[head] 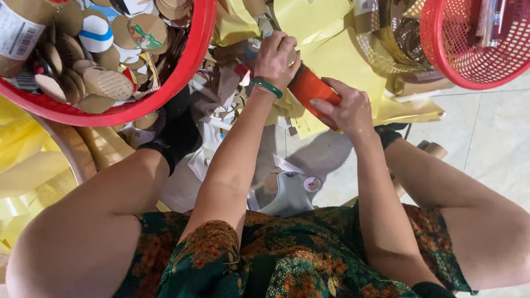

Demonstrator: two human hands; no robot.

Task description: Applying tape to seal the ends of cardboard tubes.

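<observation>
Step in hand, as judged from the posture: work on one end of a red tube (311, 88), held over the floor (517, 148) between the person's knees. The right hand (349, 108) grips the tube from the lower right; its fingers (325, 108) are curled round the red body, closed on it, with the thumb hidden behind. The left hand (276, 56), with a green bangle (266, 87) at the wrist, covers the upper end of the tube; its fingers are bent and closed over that end, but whether they pinch a cap, a disc or only the rim cannot be told. The tube lies tilted, upper end under the left palm, lower end inside the right grip, so both hands touch it. Yellow sheets (333, 49) and paper scraps lie on the floor directly beneath. A large red basket (201, 53) of cardboard discs stands at the upper left, a smaller red basket (441, 59) at the upper right, both apart from the tube. The next move likely calls for a steady right-hand hold while the left fingers turn or press at the end.
</observation>
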